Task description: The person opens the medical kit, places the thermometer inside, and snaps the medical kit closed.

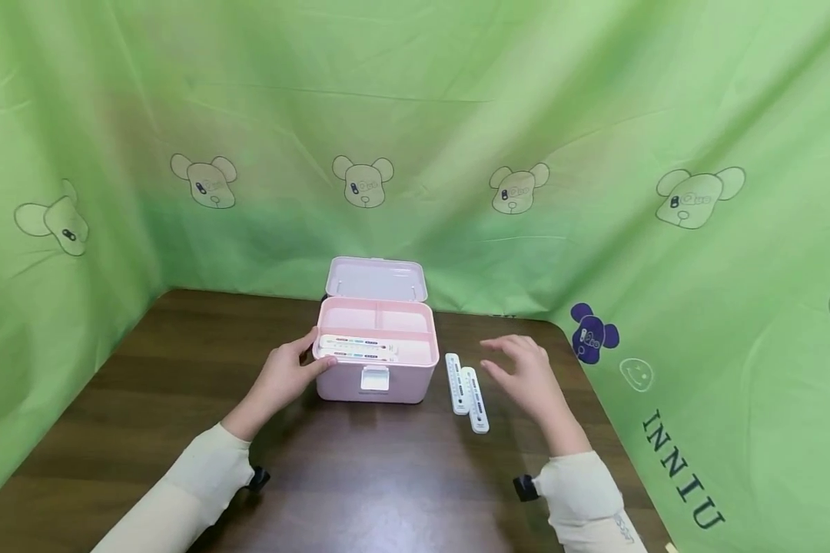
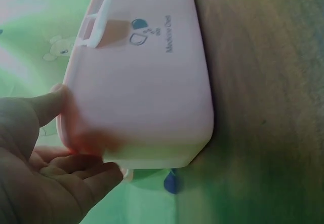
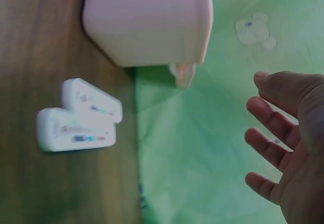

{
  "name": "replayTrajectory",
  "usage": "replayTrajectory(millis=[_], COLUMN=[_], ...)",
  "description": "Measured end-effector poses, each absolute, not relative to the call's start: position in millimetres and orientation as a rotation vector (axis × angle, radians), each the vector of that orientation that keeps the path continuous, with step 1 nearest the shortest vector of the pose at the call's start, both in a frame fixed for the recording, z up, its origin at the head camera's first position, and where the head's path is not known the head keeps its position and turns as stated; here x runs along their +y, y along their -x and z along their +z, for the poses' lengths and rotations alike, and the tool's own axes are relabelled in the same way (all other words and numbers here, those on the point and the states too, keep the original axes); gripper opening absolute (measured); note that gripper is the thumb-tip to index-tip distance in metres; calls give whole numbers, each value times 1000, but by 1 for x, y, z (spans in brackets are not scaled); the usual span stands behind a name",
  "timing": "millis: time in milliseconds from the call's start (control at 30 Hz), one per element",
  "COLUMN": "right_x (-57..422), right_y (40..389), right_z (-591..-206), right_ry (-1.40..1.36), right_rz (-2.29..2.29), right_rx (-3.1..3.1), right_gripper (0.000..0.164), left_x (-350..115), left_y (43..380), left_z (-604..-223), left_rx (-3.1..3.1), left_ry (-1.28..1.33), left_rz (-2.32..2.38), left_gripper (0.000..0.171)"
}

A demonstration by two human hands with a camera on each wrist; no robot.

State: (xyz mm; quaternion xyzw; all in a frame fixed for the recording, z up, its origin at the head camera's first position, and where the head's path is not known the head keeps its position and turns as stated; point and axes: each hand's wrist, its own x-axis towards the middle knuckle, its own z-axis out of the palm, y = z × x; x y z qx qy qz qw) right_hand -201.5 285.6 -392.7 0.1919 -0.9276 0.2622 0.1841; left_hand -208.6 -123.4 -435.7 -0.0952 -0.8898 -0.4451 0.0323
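Note:
A pink medicine chest stands on the table with its lid raised, its front printed "Medicine Chest". At its left front corner my left hand holds the rim, thumb at the front and fingers along the side wall. White thermometers lie side by side in the chest's upper tray. Two more, a left thermometer and a right thermometer, lie on the table to the right of the chest. Above and to the right of these, my right hand hovers with fingers spread and nothing in it.
The raised lid leans back behind the chest. Tray dividers split the back of the upper tray. A green curtain with bear-head prints hangs round the dark wooden table, close to its back and right edges.

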Motion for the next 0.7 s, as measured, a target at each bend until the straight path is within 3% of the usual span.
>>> replayTrajectory(millis=[367,700], right_x=[302,296], right_y=[183,176], right_z=[-450,-473], right_ry=[-291,-182], right_rz=[1079,1146], right_rx=[-2695,-2711], right_gripper=[43,51], left_x=[-121,-120], left_y=[203,204], left_z=[-443,-432], left_rx=[-2668,-2738], left_ry=[313,315], left_rz=[-1328,-1284], left_gripper=[79,77])
